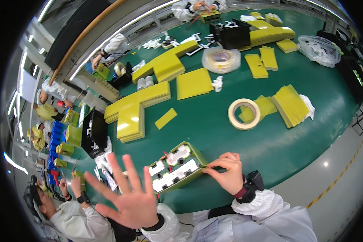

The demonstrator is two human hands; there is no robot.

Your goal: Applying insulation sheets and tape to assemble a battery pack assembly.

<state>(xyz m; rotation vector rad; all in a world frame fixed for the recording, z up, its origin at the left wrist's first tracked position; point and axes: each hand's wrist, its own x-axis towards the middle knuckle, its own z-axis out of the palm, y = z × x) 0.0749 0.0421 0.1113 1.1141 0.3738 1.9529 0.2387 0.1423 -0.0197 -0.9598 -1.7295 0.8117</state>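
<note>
A box-shaped battery pack [176, 168] lies on the green table in front of me, with yellow-green sheet walls, white pieces on top and a red wire across it. Thumb and fingers of my right hand [228, 172] pinch its right corner. My left hand [130, 201] is raised palm outward with fingers spread, holding nothing; it covers part of the table left of the pack. Beyond the pack lies a small yellow strip [166, 118]. A roll of cream tape [244, 114] rests partly over thin yellow sheets [265, 105].
Stacked yellow sheets [131, 121] stand at the left, with a black bin [94, 133] beside them. Another black bin [231, 35] and a clear plastic bag [319, 50] are farther back. A co-worker [74, 218] sits close on my left; others work across the table.
</note>
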